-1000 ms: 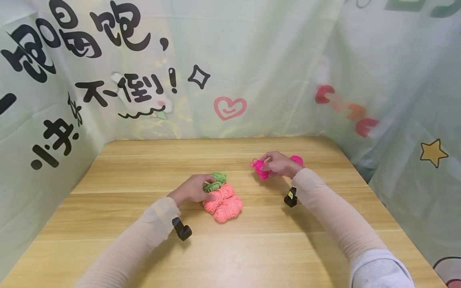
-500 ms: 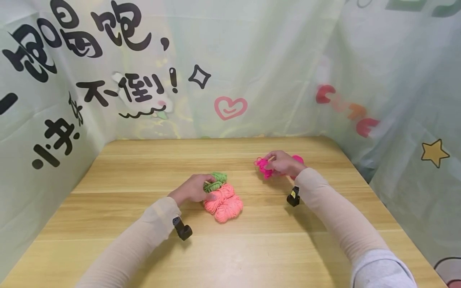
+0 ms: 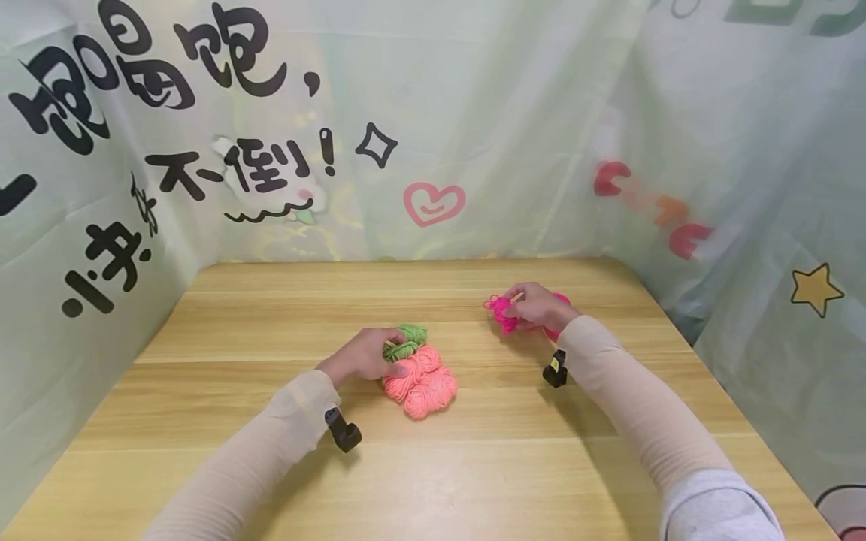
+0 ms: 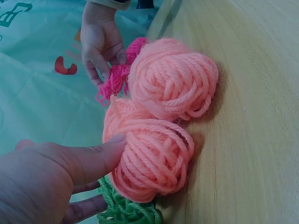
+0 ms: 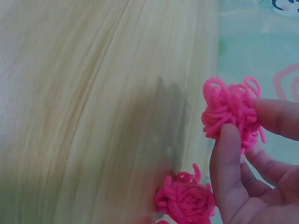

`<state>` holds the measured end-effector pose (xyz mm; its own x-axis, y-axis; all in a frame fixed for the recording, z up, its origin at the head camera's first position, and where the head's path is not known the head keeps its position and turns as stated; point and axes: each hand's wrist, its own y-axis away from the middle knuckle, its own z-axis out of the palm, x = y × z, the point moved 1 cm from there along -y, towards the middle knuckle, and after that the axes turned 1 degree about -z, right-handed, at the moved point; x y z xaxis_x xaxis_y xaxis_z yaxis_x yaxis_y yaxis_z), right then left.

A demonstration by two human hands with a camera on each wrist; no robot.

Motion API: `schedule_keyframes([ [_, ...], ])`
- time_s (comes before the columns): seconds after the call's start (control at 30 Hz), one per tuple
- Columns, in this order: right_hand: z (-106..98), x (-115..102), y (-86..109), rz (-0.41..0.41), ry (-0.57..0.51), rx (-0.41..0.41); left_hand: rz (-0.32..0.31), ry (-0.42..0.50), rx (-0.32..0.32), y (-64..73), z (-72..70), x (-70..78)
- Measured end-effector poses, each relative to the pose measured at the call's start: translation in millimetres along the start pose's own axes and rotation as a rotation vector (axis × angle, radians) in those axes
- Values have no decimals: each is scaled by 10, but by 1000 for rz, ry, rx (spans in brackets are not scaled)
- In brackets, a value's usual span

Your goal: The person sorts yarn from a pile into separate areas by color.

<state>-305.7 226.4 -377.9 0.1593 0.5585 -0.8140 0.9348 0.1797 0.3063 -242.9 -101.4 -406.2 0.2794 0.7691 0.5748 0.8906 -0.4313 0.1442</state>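
Observation:
My left hand (image 3: 365, 353) rests on a cluster of yarn left of the table's middle. Its thumb lies against a salmon-pink yarn ball (image 4: 152, 161), and its outstretched fingers touch green yarn (image 3: 408, 342). Another salmon ball (image 4: 175, 79) sits beside the first. Farther back on the right, my right hand (image 3: 536, 306) pinches a small hot-pink yarn ball (image 5: 231, 112) between thumb and fingers, loose loops sticking out. In the right wrist view the pinched ball appears raised above the table. More hot-pink yarn (image 5: 186, 198) lies below that hand, partly hidden by it in the head view.
The wooden table (image 3: 440, 481) meets a pale printed curtain (image 3: 514, 150) along its back and sides. Black devices are strapped at the left wrist (image 3: 343, 432) and right wrist (image 3: 555, 370), both hanging low over the tabletop.
My right hand has shifted slightly to the right with the pinched hot-pink yarn ball. The left hand and the salmon and green yarn have stayed in place.

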Motion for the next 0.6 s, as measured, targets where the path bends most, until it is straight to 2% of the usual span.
schedule_keyframes([
  [0.37,-63,1,-23,-15,13,25,4,5,3,23,-3,10],
  [0.6,-105,-18,-9,-38,38,75,0,14,2,26,-10,17],
])
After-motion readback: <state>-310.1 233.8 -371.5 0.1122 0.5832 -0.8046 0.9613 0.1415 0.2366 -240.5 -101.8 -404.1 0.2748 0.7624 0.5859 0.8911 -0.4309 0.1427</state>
